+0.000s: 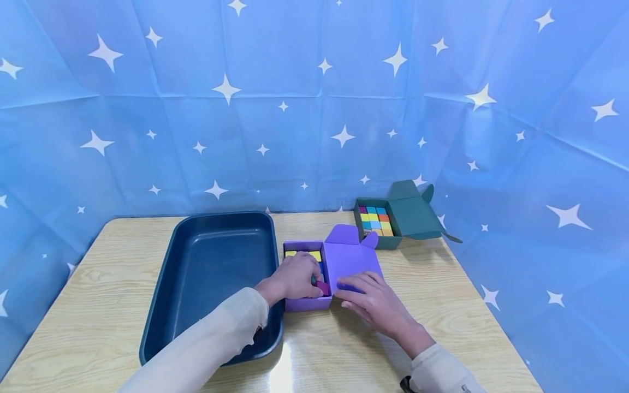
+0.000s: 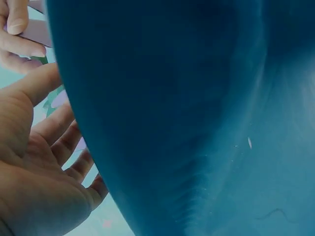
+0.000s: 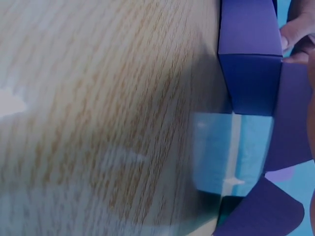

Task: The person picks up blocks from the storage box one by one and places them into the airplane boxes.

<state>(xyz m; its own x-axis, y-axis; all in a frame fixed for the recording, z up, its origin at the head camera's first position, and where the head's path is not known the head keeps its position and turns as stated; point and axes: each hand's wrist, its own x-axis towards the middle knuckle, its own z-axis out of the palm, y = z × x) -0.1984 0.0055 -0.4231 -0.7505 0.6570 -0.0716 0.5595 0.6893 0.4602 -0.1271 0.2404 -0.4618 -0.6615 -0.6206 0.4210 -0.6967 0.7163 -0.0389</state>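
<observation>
An open purple box (image 1: 308, 304) stands mid-table, holding small coloured blocks, some yellow and blue. My left hand (image 1: 296, 274) reaches into it from the left. Its thumb and index finger pinch a magenta block (image 1: 322, 287) at the box's near right corner. The hand covers most of the other blocks. To the right, my right hand (image 1: 375, 305) holds the near edge of the purple lid (image 1: 348, 257), with part of the lid showing between its fingers. In the left wrist view, my left hand (image 2: 42, 162) is partly behind the tray's rim.
A deep dark blue tray (image 1: 223, 262) stands directly left of the purple box. Behind to the right, an open green box (image 1: 377, 242) contains several coloured blocks, its lid (image 1: 417, 215) folded out rightward. A blue star-patterned curtain (image 1: 275, 120) surrounds the wooden table (image 1: 334, 349).
</observation>
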